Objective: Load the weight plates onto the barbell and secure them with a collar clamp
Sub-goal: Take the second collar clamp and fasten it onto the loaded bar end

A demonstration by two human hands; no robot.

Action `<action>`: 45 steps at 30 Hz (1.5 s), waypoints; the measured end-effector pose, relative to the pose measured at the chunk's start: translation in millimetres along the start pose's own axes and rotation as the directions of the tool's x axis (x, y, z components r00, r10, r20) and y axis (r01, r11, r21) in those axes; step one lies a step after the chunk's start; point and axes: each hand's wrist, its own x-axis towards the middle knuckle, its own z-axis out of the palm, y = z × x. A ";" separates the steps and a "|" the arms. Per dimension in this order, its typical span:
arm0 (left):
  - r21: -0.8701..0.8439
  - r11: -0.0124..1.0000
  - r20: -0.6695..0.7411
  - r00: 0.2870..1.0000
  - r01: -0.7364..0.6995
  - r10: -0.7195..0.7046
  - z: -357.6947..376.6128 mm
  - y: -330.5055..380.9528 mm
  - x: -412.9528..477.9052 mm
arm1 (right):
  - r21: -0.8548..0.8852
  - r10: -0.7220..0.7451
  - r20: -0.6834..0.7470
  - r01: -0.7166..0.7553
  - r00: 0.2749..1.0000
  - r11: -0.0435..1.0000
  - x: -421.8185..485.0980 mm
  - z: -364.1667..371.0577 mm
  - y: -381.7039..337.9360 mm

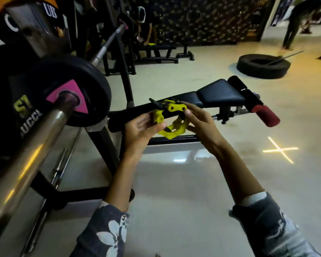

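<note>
Both hands hold a yellow plastic collar clamp with a black lever (171, 117) in mid-air, right of the steel barbell sleeve (32, 143). The left hand (143, 127) pinches one side and the right hand (198, 123) the other. A black rubber weight plate with a pink hub (76, 89) sits on the sleeve.

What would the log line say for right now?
step: clamp not on | both hands hold yellow clamp | plate on bar

Bare forearms in short printed sleeves

The left sleeve (107, 232) is dark grey with large white flower shapes; the right sleeve (267, 221) is the same dark grey with paler print and a white band at its cuff.
</note>
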 end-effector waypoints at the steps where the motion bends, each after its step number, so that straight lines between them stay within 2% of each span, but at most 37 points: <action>1: -0.007 1.000 0.000 1.000 0.007 -0.007 -3.2 1.4 -17.5 | -0.003 -0.013 -0.014 0.013 1.000 1.000 -17.3 5.2 1.2; 5: -0.037 0.998 -0.013 0.999 0.046 -0.047 -25.4 9.1 -95.8 | -0.004 -0.043 -0.053 0.043 0.998 0.999 -89.4 41.5 8.4; 10: 0.005 0.999 -0.021 0.999 0.047 -0.047 -74.7 30.3 -177.7 | 0.110 -0.016 -0.019 0.018 1.000 0.994 -158.2 102.2 3.0; 15: 0.053 0.999 -0.095 0.995 0.005 0.000 -132.7 62.1 -219.1 | 0.144 -0.029 0.037 0.023 0.999 0.989 -183.7 168.9 -10.5; 23: 0.101 0.989 -0.062 0.992 -0.106 0.113 -231.7 100.9 -245.1 | 0.181 -0.113 0.074 0.098 0.991 0.979 -191.4 267.1 -24.4; 26: 0.106 0.987 -0.031 0.992 -0.121 0.125 -261.8 107.7 -239.1 | 0.157 -0.142 0.050 0.133 0.989 0.979 -188.2 296.4 -22.0; 30: 0.108 0.987 0.078 0.991 -0.115 0.107 -282.4 101.3 -217.7 | 0.117 -0.168 -0.053 0.174 0.984 0.978 -186.8 312.0 -12.1; 37: -0.018 0.999 0.126 0.991 -0.049 0.051 -292.9 75.9 -153.6 | 0.062 -0.114 -0.198 0.128 0.974 0.990 -142.8 324.9 -0.7; 41: 0.065 0.996 0.180 0.982 -0.059 0.047 -295.6 64.6 -91.7 | 0.049 -0.057 -0.226 0.070 0.973 0.996 -97.8 317.5 5.1; 45: 0.130 0.990 0.157 0.987 -0.055 0.034 -296.4 53.6 -23.4 | 0.015 -0.004 -0.264 0.008 0.964 1.000 -42.6 311.6 5.6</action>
